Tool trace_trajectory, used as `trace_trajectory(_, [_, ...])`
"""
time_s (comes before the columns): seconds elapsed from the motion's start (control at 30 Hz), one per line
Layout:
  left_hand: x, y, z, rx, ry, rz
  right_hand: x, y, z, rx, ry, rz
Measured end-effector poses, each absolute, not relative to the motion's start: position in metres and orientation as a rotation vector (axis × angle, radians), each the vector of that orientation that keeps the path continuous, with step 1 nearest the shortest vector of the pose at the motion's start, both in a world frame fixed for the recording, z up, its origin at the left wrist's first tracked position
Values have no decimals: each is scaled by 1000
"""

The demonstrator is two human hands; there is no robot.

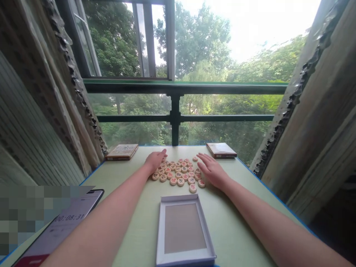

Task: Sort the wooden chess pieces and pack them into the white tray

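Round wooden Chinese chess pieces (184, 169) with red and black characters lie face up in a loose cluster mid-table. At the cluster's left edge is my left hand (155, 161), turned on its side, its fingers stretched forward along the pieces. My right hand (213, 170) rests at the right edge, palm down with fingers spread, close to several pieces. One red piece (195, 158) sits just beyond its fingertips. Neither hand grips a piece that I can see. Nearer to me stands an open shallow box tray (160, 226), white-walled with a grey-brown bottom.
A flat box (122, 152) lies at the far left of the pale green table (139, 230), another flat box (221, 150) at the far right. A phone (63, 226) showing a timer lies by my left forearm. Curtains (311, 111) flank the window and its green railing (189, 88).
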State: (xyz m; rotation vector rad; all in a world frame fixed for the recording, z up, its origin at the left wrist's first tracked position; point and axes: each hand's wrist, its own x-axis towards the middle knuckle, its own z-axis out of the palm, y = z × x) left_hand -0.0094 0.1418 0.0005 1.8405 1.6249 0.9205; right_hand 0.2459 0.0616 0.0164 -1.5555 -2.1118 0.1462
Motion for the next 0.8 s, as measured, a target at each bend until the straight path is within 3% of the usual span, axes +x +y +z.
trace_trajectory(0.13, [-12,140,1,1622,1477,1003,247,64,11,-1582,-2210,300])
trace_trajectory(0.47, [-23,141,3,1395,1322,1124,248,65,10,-1343,-2251,303])
trace_trajectory(0.8, [-19,123,13,1348,1276,1188,246,52,20,-1381,-2240,366])
